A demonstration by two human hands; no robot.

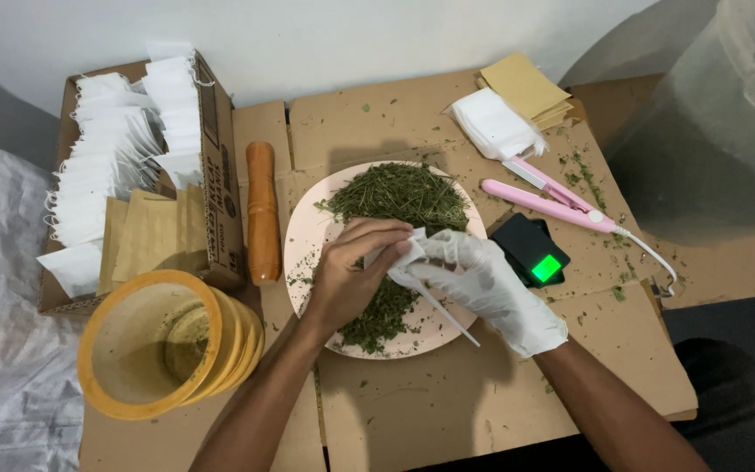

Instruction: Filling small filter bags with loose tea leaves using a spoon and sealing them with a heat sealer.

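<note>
Bare left hand [351,275] and gloved right hand [482,284] together pinch a small white filter bag [405,255] in a closed grip over a pink plate [303,236] heaped with dried green herb [404,197]. By the look of it, filling is under way: a cardboard box [216,140] of white bags stands at left, while a pink heat sealer [552,199] and pocket scale [530,249] lie unused on the cardboard-covered table [447,402].

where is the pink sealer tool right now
In the head view the pink sealer tool lies on the cardboard right of the plate, between the stack of white bags and the small black scale.
</note>
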